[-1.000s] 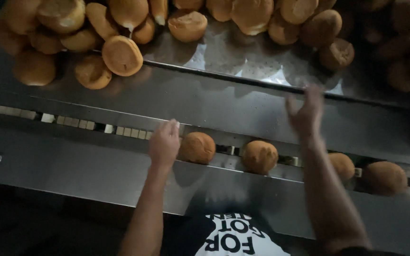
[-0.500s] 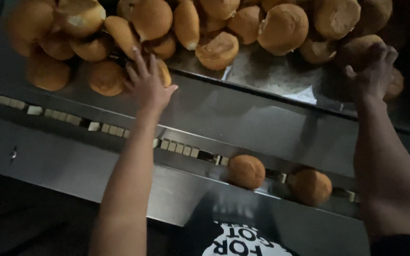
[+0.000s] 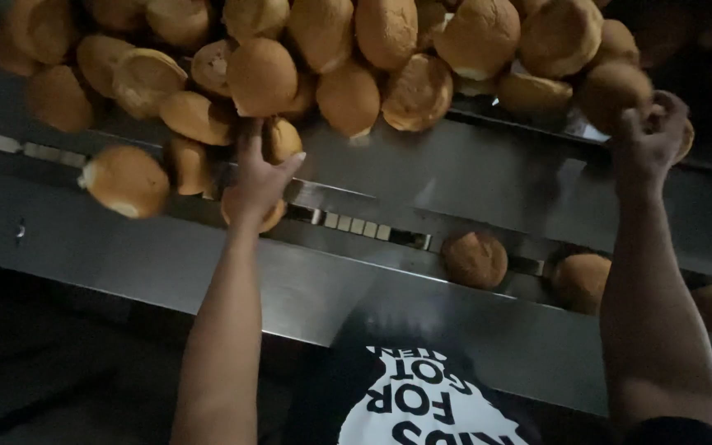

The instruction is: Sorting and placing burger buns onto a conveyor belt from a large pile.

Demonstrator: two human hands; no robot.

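Golden buns (image 3: 348,49): heaped far on steel table (image 3: 455,173).
Left hand (image 3: 259,177): fingers spread over a bun (image 3: 253,216).
Right hand (image 3: 648,140): fingers closed on far-right bun (image 3: 611,91).

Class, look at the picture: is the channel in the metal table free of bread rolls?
No: two round rolls sit in the metal table's channel, between the two hands.

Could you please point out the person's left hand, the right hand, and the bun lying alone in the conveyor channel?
left hand (image 3: 259,177), head view, on the back of the hand.
right hand (image 3: 648,136), head view, on the knuckles.
bun in the channel (image 3: 475,259), head view, on its crust top.
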